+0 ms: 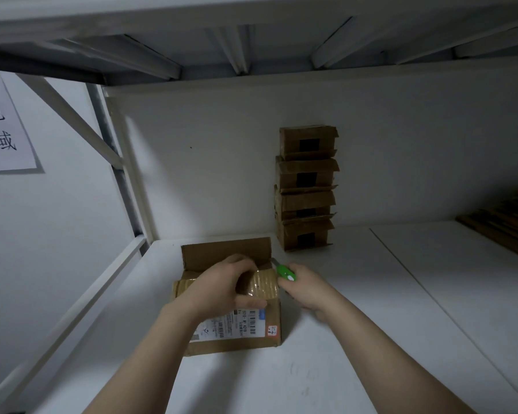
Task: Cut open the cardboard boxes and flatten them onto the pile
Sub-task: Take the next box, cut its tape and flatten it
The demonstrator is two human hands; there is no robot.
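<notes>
Cardboard box point(234, 306) sits on the worktop point(356, 339), left hand point(222, 282) gripping its top, right hand point(304, 283) clutching a green cutter point(285, 274) at the corner.

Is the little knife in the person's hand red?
No, the knife gripped by the right hand has a bright green handle.

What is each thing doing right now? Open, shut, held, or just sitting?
labelled box: on the shelf, back flap standing up, not flattened.
left hand: grips the box's top.
right hand: holds the green cutter.
green cutter: blade out, at the box's far right corner.
stacked boxes: four high by the wall, unflattened.
cardboard pile: lying flat, far right.
</notes>
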